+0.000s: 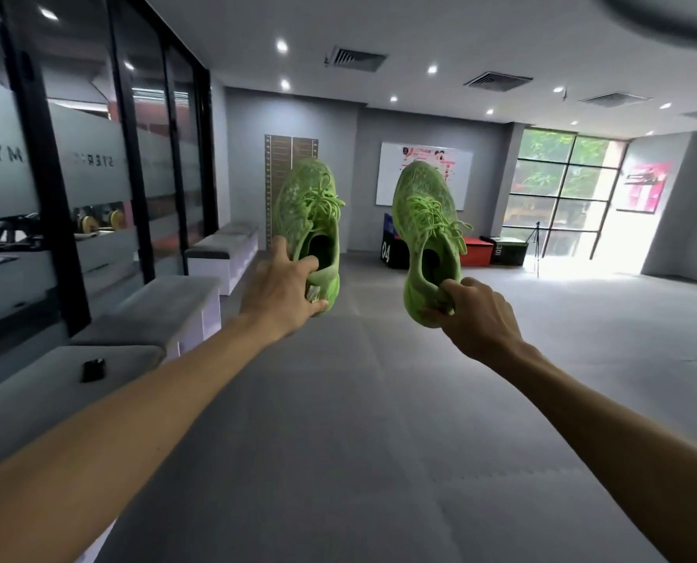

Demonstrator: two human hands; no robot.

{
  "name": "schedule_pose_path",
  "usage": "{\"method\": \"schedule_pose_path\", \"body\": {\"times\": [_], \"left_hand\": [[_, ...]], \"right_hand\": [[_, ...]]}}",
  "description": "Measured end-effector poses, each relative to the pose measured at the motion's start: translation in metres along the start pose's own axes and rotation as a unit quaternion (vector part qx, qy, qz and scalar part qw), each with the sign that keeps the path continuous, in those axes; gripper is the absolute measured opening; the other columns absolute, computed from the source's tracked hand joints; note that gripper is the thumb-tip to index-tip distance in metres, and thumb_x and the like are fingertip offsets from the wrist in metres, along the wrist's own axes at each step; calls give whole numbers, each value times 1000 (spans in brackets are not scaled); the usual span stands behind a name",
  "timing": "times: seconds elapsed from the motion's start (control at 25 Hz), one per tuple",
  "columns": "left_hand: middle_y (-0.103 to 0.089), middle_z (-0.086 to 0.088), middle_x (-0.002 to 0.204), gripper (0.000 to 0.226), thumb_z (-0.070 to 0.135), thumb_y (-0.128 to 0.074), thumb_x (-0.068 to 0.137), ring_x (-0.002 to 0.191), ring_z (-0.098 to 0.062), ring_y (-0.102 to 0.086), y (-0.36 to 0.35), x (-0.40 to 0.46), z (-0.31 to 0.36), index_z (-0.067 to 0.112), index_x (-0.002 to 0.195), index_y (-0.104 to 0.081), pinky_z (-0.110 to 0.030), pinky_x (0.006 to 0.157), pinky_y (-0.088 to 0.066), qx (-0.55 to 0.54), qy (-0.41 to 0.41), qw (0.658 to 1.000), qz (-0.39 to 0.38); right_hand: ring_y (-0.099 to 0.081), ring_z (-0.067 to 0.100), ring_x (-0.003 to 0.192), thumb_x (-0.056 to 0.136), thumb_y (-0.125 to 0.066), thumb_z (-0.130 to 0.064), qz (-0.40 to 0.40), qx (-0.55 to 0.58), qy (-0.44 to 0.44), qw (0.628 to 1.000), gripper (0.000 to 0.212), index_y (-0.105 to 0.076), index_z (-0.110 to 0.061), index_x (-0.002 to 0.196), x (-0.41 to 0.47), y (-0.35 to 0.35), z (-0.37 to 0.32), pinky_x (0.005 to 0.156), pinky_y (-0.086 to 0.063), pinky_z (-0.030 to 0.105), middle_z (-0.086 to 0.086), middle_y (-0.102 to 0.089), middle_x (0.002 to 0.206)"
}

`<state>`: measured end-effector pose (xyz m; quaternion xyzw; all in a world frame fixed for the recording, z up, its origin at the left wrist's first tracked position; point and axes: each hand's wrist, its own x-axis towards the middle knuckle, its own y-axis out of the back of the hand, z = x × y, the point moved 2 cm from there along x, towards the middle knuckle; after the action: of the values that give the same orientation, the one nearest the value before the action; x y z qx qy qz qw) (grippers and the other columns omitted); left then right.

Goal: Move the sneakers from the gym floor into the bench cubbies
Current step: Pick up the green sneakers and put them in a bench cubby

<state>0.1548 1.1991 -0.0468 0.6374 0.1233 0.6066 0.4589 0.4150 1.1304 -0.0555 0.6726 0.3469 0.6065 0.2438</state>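
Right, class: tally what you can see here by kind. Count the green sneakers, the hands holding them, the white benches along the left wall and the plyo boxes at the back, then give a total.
Green sneakers: 2, left sneaker, right sneaker
Hands: 2, left hand, right hand
White benches: 3
Plyo boxes: 3
Total: 10

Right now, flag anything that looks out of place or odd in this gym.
One thing stands out: a small black object lies alone on the nearest grey bench at the left wall; I cannot tell what it is. Both green sneakers are off the floor, one in the left hand, one in the right hand.
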Motion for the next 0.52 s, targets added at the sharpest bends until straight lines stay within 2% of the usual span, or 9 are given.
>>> {"method": "schedule_pose_path", "body": {"times": [0.2, 0.4, 0.52], "left_hand": [[-35, -11, 119, 48, 41, -82, 67, 89, -36, -55, -71, 82, -26, 19, 101, -56, -41, 75, -50, 21, 13, 1000, -2], [-34, -11, 120, 46, 41, -81, 69, 88, -36, -54, -125, 137, -77, 20, 100, -54, -44, 75, -51, 60, 71, 996, -5], [-35, -11, 115, 45, 39, -81, 69, 86, -35, -54, -152, 164, -113, 18, 101, -56, -43, 74, -51, 86, 128, 988, 8]], "right_hand": [[-44, 28, 62, 82, -67, -39, -11, 28, 22, 999, 29, -50, -17, 74, 92, -77, 32, 55, -34, 31, 4, -49, 78], [-53, 31, 68, 82, -66, -41, -33, 59, 70, 995, 29, -54, -15, 79, 182, -167, 43, 58, -44, 36, 7, -55, 83], [-52, 31, 67, 82, -65, -43, -48, 82, 126, 987, 30, -54, -16, 79, 246, -226, 37, 56, -36, 32, 6, -53, 82]]}}
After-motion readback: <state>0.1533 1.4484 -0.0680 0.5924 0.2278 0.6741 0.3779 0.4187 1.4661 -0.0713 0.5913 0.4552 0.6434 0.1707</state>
